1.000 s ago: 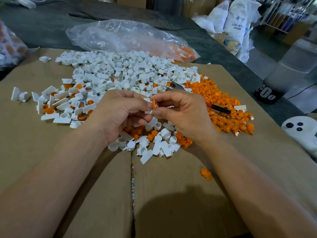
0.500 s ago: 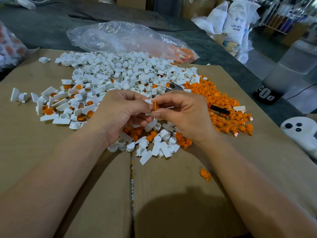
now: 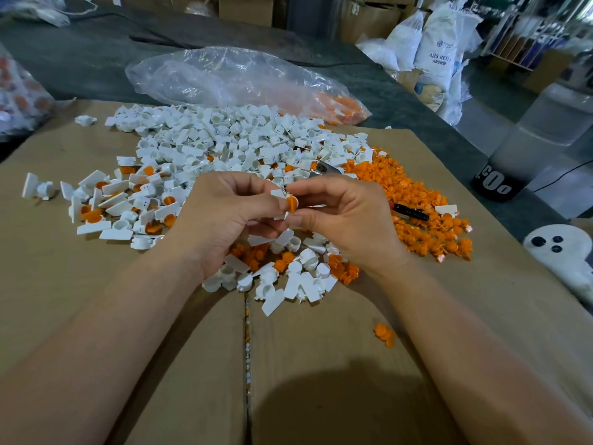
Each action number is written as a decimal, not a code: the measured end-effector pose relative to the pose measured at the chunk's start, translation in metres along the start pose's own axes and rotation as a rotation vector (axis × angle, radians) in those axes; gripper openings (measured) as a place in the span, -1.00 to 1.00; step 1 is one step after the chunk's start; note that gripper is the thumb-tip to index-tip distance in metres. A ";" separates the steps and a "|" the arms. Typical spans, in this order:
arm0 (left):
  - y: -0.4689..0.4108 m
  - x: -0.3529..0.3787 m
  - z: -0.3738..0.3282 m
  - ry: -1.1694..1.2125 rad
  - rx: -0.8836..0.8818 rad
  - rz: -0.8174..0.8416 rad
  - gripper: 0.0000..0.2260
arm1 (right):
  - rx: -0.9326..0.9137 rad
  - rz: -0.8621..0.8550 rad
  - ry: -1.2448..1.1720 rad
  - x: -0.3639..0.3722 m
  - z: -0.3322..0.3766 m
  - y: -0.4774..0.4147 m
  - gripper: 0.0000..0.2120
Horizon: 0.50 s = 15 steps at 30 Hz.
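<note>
Over centre pile [image 3: 308,258] | left hand [image 3: 224,220] pinches cap [image 3: 278,193] | right hand [image 3: 346,220] pinches plug [image 3: 291,203], cap's 3 o'clock | step: mating | next: press plug home squarely

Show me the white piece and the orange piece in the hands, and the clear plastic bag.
white piece [image 3: 276,193], head view, its upper corner.
orange piece [image 3: 291,203], head view, its round face.
plastic bag [image 3: 224,75], head view, its crumpled middle.
</note>
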State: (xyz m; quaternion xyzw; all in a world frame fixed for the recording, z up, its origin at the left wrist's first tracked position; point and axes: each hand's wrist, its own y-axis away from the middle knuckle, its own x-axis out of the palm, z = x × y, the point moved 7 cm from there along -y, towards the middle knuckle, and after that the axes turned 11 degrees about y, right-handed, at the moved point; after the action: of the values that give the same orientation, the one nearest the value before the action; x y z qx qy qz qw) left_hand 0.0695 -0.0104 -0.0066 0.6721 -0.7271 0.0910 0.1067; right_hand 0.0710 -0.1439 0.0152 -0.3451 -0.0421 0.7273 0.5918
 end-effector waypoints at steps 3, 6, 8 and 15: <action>0.001 0.001 -0.001 -0.005 0.006 0.005 -0.88 | -0.020 0.006 -0.005 0.000 0.002 0.001 -0.64; 0.001 0.002 -0.002 -0.004 0.011 0.008 -0.88 | -0.037 0.000 -0.009 -0.001 0.005 0.001 -0.61; 0.000 0.002 -0.002 -0.003 0.014 0.010 -0.89 | -0.051 -0.007 0.009 -0.001 0.005 0.001 -0.58; 0.000 0.001 -0.002 -0.004 0.016 0.015 -0.86 | -0.018 0.002 0.049 -0.001 0.004 0.000 -0.64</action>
State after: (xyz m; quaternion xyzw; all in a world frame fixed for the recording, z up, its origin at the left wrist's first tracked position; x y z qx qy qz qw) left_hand 0.0697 -0.0106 -0.0046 0.6676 -0.7316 0.0963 0.0993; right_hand 0.0686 -0.1433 0.0187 -0.3680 -0.0339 0.7188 0.5889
